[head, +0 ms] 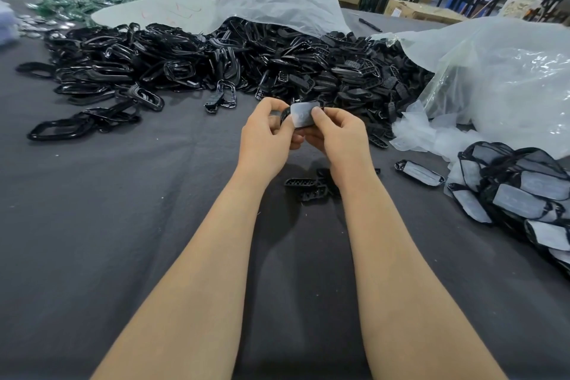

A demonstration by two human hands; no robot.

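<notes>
The left hand (266, 136) and the right hand (336, 136) meet above the dark cloth (123, 225). Both have their fingers curled around one small black plastic shell (303, 114), pinching it from either side. The shell is held in the air, just in front of the pile of black parts (216, 55). Its upturned face is a pale grey, matte, rounded rectangle, with a glossy black rim showing at its left edge. Red marks on the white bag (123, 14) are too faint to read.
</notes>
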